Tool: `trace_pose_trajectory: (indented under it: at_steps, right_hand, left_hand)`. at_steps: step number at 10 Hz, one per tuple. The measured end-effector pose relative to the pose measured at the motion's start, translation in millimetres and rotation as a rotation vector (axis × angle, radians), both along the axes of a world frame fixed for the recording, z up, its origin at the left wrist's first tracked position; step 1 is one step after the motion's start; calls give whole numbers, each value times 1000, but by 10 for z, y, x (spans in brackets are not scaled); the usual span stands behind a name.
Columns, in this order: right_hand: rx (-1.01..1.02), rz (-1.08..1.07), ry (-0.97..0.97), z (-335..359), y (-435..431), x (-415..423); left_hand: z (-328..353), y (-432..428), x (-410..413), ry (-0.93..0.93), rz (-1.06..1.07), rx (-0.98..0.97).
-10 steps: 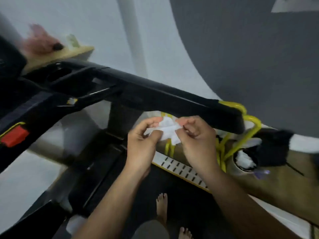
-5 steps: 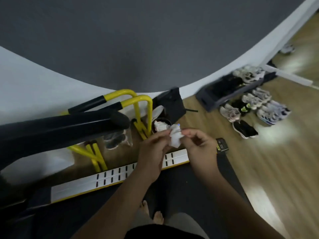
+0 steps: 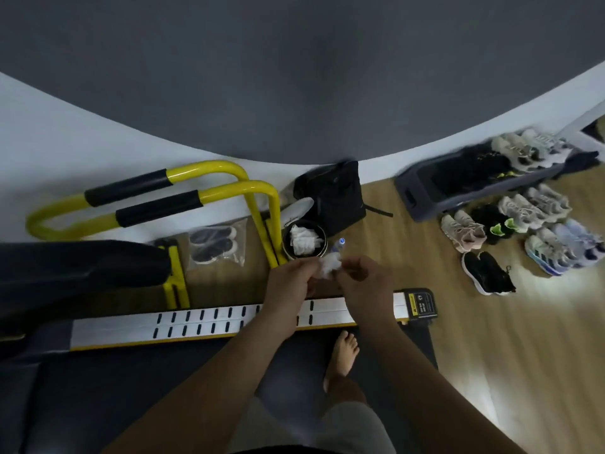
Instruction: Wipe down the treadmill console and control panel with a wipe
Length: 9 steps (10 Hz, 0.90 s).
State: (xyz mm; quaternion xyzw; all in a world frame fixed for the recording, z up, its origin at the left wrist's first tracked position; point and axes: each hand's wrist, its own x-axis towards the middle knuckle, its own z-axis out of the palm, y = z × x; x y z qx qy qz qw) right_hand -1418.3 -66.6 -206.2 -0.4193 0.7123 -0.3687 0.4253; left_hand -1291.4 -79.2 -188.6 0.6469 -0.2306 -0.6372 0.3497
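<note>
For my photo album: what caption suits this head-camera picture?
On the treadmill, left hand and right hand pinch a crumpled white wipe near a tissue-filled bin.

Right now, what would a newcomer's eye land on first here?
The left hand and right hand pinch a crumpled white wipe at the centre, just above the treadmill's side rail. Behind them a black bin holds white paper, with bright yellow bars to the left. Rows of shoes crowd the far right.

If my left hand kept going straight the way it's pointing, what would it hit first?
Probably the round black bin of crumpled tissues, just beyond the wipe your left hand pinches. It sits lower, on the floor, so the hand may pass above it.
</note>
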Motion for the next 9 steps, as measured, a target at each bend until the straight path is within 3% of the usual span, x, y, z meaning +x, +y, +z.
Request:
trace_pose_trajectory:
  at_steps: [1,4,5,7,8,9]
  right_hand:
    - [30,69,9,-281,-401,-280]
    - [133,188,19,-1422,-1343,-506]
    - [85,247,131,-1843,-1569,-545]
    - [-19,376,339,-3063,-2074,-502]
    - [32,448,412,-3852,-2353,-413]
    - [317,607,437,-4695,-2577,-345]
  left_hand:
    - [-328,-347,-275,-65,49,67]
    - [-1536,-1107,-520,-104,80,27]
    - [-1996,-1336,-425,-231,20,-52]
    - [-3375,-1856,-121,-708,-222,-414]
    - [-4207,-2133,-9,-716,-382,-349]
    - [-5038,-2316,79,-663,-827,-60]
